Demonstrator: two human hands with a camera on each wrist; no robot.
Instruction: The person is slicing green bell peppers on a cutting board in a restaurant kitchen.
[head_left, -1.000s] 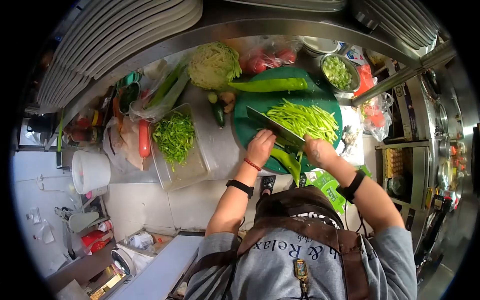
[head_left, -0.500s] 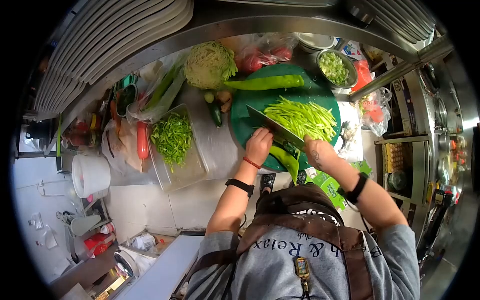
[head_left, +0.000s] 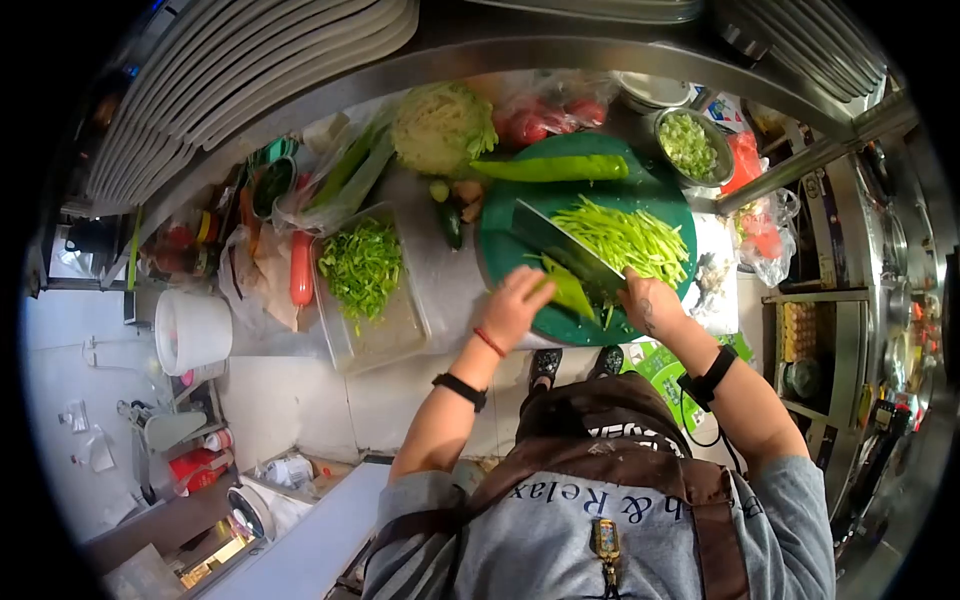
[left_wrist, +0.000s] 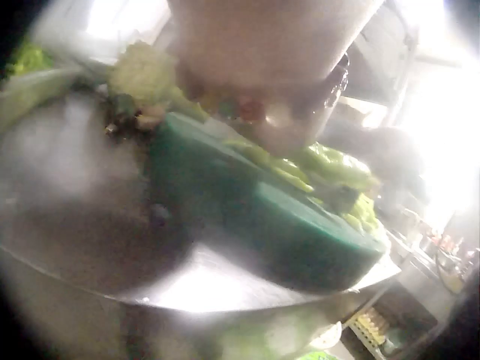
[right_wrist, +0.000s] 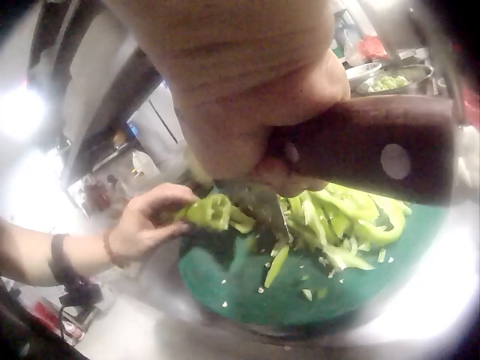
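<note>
The left hand [head_left: 517, 308] is at the near left edge of the round green board [head_left: 497, 240], its thumb and fingers pinching a green pepper piece [head_left: 570, 293]. In the right wrist view, the cut hollow end of the pepper [right_wrist: 214, 213] points toward the blade. The right hand [head_left: 655, 305] grips the dark handle [right_wrist: 360, 150] of a cleaver [head_left: 572, 248], whose blade slants across the board between the held piece and a pile of thin pepper strips [head_left: 625, 240]. A whole long green pepper [head_left: 550, 168] lies across the board's far side.
Left of the board stand a clear tub [head_left: 405, 325] of chopped greens and a small cucumber [head_left: 452, 225]. Behind are a cabbage [head_left: 440, 128] and bagged red vegetables [head_left: 550, 120]. A metal bowl [head_left: 688, 147] of chopped greens sits far right, near a shelf post [head_left: 790, 180].
The left hand has shifted left and toward the body, off the blade's side. The pepper piece, whose tip hung past the board's near edge, now lies turned over the board.
</note>
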